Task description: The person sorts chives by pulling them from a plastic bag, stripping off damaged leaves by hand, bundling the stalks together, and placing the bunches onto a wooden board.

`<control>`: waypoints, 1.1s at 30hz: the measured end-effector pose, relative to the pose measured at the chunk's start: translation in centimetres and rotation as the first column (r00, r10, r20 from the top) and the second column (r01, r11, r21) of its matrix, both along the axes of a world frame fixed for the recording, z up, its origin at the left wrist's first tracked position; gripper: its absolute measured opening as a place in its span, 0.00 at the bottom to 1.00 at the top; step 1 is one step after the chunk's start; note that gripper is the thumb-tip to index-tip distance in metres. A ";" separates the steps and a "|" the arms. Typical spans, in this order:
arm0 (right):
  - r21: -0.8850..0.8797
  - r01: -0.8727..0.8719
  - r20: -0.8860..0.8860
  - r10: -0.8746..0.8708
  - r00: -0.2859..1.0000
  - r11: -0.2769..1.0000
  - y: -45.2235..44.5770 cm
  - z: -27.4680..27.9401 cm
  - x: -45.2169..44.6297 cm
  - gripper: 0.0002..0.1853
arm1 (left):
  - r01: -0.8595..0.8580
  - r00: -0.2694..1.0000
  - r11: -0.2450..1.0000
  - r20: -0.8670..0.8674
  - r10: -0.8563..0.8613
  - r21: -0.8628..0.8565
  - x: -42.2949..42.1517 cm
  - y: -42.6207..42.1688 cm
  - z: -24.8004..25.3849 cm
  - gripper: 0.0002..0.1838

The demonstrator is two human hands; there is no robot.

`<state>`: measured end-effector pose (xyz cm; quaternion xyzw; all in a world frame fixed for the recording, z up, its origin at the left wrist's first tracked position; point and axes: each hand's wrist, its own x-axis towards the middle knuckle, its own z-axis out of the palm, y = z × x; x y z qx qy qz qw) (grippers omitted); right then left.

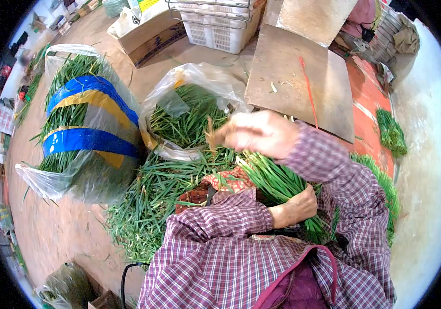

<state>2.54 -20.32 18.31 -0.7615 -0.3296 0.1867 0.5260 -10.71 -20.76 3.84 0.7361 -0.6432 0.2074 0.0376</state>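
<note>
The purple-and-white checked garment (210, 273) has magenta edging (333, 265).

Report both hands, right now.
Left hand: closed, holding a bunch of green stalks.
Right hand: blurred, near the bunch's pale ends; whether it is open or closed cannot be told.

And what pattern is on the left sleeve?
The left sleeve is checked: pale lines crossing on purple. It shows in the head view, the only one.

Long green leaves (188, 122) lie in open clear plastic bag (207, 74); flat brown board (278, 72) right; white rectangular plastic basket (223, 38) behind.
</note>
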 end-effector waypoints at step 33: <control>-0.550 0.223 0.590 0.185 0.786 0.805 -1.0 -2.3 0.4 0.11 | 0.085 0.983 0.970 -0.178 -0.045 0.228 -0.1 -0.9 0.6 0.09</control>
